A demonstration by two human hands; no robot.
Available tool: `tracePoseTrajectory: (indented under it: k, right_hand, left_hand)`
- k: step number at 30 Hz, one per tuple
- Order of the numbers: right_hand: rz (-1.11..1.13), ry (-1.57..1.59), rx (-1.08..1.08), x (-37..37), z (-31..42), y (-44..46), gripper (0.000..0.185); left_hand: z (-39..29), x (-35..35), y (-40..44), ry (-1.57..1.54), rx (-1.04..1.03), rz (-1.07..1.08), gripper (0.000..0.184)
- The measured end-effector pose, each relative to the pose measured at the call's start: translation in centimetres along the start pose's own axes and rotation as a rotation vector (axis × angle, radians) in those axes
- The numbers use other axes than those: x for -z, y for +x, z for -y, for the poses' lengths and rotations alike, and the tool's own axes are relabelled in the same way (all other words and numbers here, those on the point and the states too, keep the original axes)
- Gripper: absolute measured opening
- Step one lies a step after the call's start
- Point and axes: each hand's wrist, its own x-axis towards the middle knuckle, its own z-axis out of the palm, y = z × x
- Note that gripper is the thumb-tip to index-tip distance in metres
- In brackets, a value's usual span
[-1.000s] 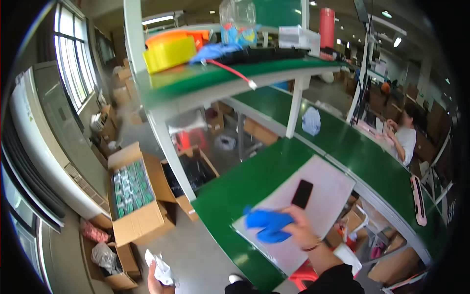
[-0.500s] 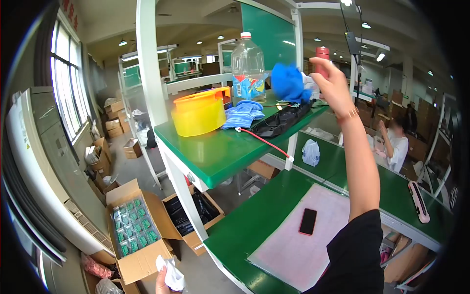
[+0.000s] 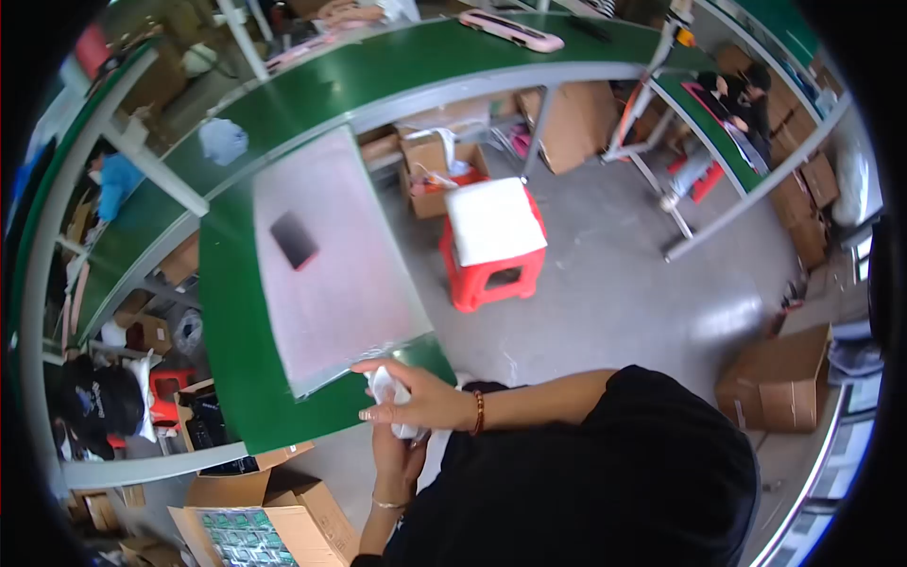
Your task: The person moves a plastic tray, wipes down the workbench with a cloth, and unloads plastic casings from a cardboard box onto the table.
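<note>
A crumpled white tissue [image 3: 385, 386] sits between my two hands, just past the near edge of the green workbench [image 3: 231, 321]. My right hand [image 3: 425, 402], with a brown bracelet at the wrist, closes over the tissue from above. Below it, my left hand [image 3: 392, 458] is closed at the lower part of the tissue; its fingers are partly hidden by the right hand. A dark phone [image 3: 294, 240] with a red edge lies on the pale pinkish mat [image 3: 335, 274] beyond my hands.
A red stool [image 3: 491, 274] with a white top stands right of the bench. An open carton [image 3: 326, 520] with packed green parts is at lower left. A closed carton [image 3: 779, 383] stands at right. A pink case [image 3: 510, 30] lies on the far bench; a seated person [image 3: 742, 104] works beyond.
My view has swung right and down. My right hand has left the upper shelf and come to the tissue, which my left hand held alone before.
</note>
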Motion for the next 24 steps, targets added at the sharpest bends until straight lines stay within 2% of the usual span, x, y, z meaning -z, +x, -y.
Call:
tracePoseTrajectory:
  k: [1, 3, 4, 5, 6, 7, 9, 11, 13, 15, 17, 18, 20, 22, 23, 24]
  right_hand:
    - [-0.028, 0.021, -0.021, 1.8, -0.2, -0.9, 0.063]
    - [-0.17, -0.112, 0.102, 6.3, -0.9, -1.8, 0.045]
    - [-0.167, -0.1, 0.096, 8.5, -1.4, -1.7, 0.045]
    - [-0.282, -0.032, 0.164, 10.8, -2.0, -1.4, 0.037]
    - [-0.394, 0.034, 0.23, 13.2, -2.4, -0.8, 0.03]
    - [-0.376, 0.038, 0.221, 15.8, -2.7, -0.2, 0.03]
    - [-0.54, 0.408, 0.067, 20.6, -2.9, 1.6, 0.023]
    - [-0.669, 0.581, -0.003, 25.6, -3.3, 3.6, 0.023]
    - [-0.743, 0.691, 0.019, 31.3, -1.7, 4.7, 0.03]
    - [-0.757, 0.465, 0.014, 37.4, -2.2, 6.3, 0.038]
    - [-0.649, 0.253, -0.056, 43.1, -3.2, 7.6, 0.039]
    - [-0.633, 0.263, -0.066, 44.6, -3.2, 8.8, 0.039]
    - [-0.572, 0.094, -0.193, 46.6, -3.0, 11.0, 0.028]
    - [-0.54, 0.005, -0.263, 46.8, -3.0, 13.2, 0.024]
    - [-0.601, -0.028, -0.305, 46.1, -2.9, 14.3, 0.022]
    - [-0.664, -0.063, -0.345, 45.3, -2.6, 15.5, 0.022]
  left_hand:
    - [1.4, -1.3, 0.9, -0.028, 0.125, -0.015, 0.033]
    - [3.4, -4.3, 3.3, 0.068, 0.215, 0.013, 0.029]
    - [4.1, -5.8, 4.8, 0.151, 0.274, 0.057, 0.028]
    - [4.8, -7.2, 6.3, 0.227, 0.328, 0.1, 0.03]
    - [5.2, -8.9, 8.1, 0.218, 0.322, 0.085, 0.03]
    - [5.5, -10.9, 10.1, 0.157, 0.362, 0.113, 0.029]
    - [5.9, -14.1, 13.4, 0.026, 0.433, 0.164, 0.026]
    - [6.3, -15.4, 16.2, -0.044, 0.422, 0.145, 0.026]
    - [6.3, -15.9, 18.2, -0.152, 0.431, 0.152, 0.024]
    - [5.2, -14.5, 18.6, -0.257, 0.366, 0.094, 0.023]
    - [3.7, -11.7, 18.4, -0.34, 0.302, 0.043, 0.023]
    - [3.0, -10.0, 18.1, -0.419, 0.221, -0.058, 0.02]
    - [1.6, -8.8, 18.8, -0.492, 0.141, -0.165, 0.017]
    - [0.1, -9.2, 19.5, -0.447, 0.023, -0.451, 0.016]
    - [-0.6, -9.3, 19.8, -0.42, -0.03, -0.593, 0.016]
    - [-1.5, -9.4, 20.2, -0.418, -0.024, -0.598, 0.016]
